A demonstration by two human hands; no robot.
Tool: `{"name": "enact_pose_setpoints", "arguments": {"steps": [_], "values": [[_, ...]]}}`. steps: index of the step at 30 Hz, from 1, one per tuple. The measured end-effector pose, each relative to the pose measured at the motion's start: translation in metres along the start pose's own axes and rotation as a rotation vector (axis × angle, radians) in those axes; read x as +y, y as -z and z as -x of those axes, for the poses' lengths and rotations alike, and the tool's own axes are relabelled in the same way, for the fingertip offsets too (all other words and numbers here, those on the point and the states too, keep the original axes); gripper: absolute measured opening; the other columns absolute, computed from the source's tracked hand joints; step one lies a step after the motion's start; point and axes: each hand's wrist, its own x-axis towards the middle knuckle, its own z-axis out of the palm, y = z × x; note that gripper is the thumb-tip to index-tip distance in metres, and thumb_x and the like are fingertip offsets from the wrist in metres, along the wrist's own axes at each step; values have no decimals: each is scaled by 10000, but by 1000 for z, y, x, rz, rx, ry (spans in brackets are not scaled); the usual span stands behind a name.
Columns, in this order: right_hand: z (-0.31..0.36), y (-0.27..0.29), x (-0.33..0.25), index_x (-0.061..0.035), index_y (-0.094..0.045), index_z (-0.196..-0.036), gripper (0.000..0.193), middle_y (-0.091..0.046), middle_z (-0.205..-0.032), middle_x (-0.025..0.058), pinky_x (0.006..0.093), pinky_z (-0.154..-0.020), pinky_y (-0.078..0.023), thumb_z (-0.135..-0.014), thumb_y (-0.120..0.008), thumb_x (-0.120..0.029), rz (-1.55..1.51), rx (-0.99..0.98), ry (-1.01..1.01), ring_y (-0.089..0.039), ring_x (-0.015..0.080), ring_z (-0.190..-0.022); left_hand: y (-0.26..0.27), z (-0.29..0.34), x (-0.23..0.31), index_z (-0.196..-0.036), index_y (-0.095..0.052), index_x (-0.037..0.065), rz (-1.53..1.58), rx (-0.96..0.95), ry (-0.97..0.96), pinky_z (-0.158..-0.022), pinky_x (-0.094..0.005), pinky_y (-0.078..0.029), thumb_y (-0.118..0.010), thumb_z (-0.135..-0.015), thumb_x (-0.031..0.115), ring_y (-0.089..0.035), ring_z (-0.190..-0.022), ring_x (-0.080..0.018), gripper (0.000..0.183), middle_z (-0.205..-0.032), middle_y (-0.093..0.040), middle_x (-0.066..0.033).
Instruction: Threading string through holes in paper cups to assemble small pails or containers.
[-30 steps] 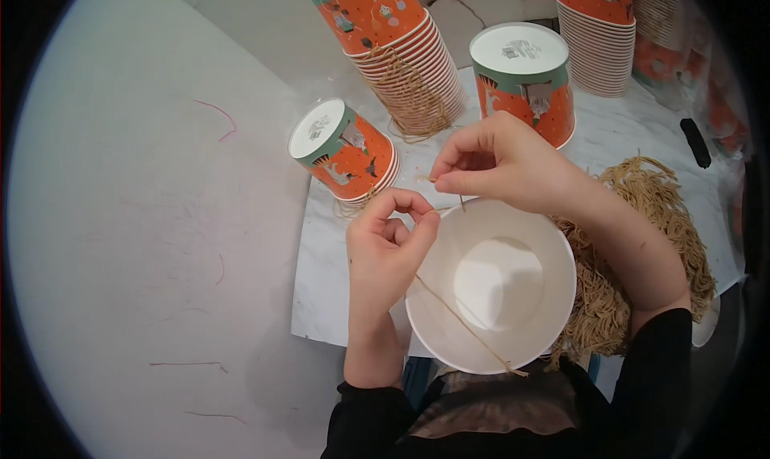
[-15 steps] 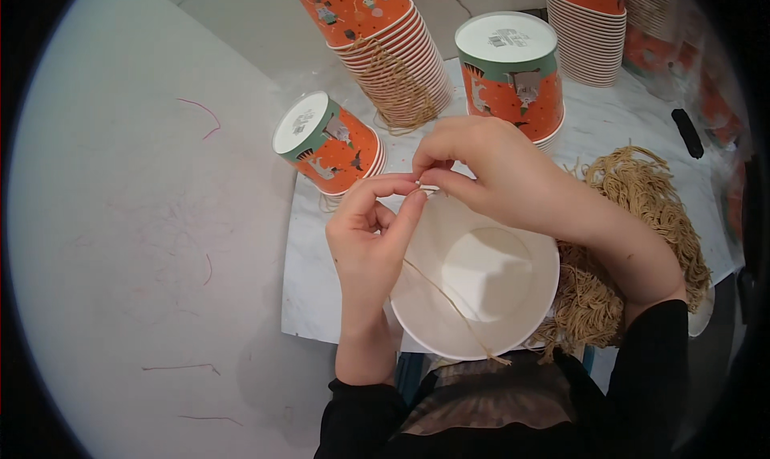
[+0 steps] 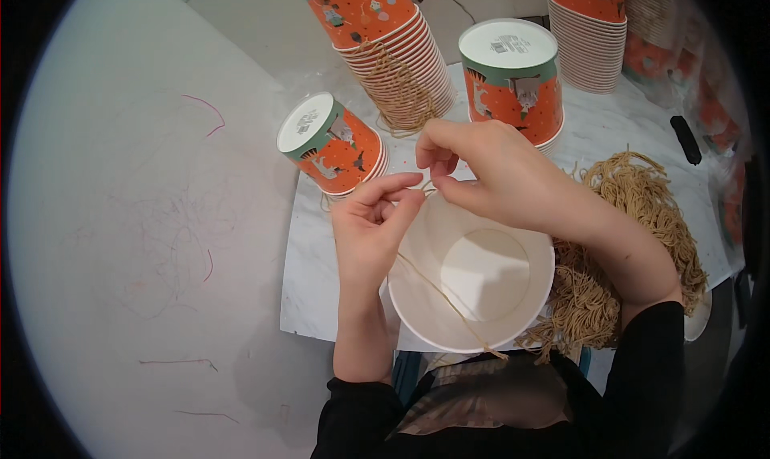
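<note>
A white paper bucket [image 3: 533, 310] stands with its open mouth up in front of me. A thin tan cord [image 3: 439, 288] crosses its mouth from my left hand to the near rim, where its knotted end hangs over the edge. Above the far left rim, my left hand [image 3: 370, 222] pinches the cord between thumb and index finger. Close beside it, my right hand [image 3: 489, 170] curls its fingers with thumb and fingertips together at the cord's short loop. The fingertips partly hide that spot.
A heap of tan cords [image 3: 634, 218] lies right of the bucket. Behind stand orange and green paper buckets: one upside down [image 3: 513, 90], a tilted stack [image 3: 385, 50] with cords hanging on it, a smaller tilted one [image 3: 337, 142] and another stack [image 3: 589, 46]. A black object [image 3: 685, 140] lies at right.
My right fingertips have drawn slightly up and away from my left fingertips, where they were touching before. The bucket and cord stay nearly in place.
</note>
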Motion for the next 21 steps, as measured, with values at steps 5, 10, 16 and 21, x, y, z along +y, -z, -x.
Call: {"name": "enact_pose_setpoints", "arguments": {"steps": [5,10,16,21], "values": [[-3,-2,-5,26,-583,-980,152,-660,-854,102,319,-746,-532,-850,-658,10,-117,51,24,-678,199,-824,1,1,0,-1132,-699,-71,-28,-72,4,-513,-143,-318,-721,-853,-54,-439,-593,45,281,-811,-674,16],[-3,-7,-4,32,-591,-968,128,-659,-866,86,304,-736,-534,-860,-654,8,-158,65,67,-665,174,-804,4,2,5,-1107,-695,-73,-8,-95,-4,-510,-142,-328,-735,-839,-49,-454,-589,44,272,-865,-701,-22],[-1,-7,0,20,-588,-964,123,-660,-870,85,305,-712,-533,-860,-652,0,-152,26,31,-663,177,-794,12,14,26,-1016,-689,-68,-190,-61,26,-555,-148,-415,-747,-832,-34,-546,-624,10,196,-866,-700,-32],[-3,-9,3,12,-588,-962,115,-661,-873,93,309,-704,-534,-863,-644,-3,-118,28,58,-661,189,-783,30,14,39,-978,-682,-37,-122,-175,82,-603,-160,-445,-740,-815,-36,-583,-670,-17,173,-850,-688,-15]]}}
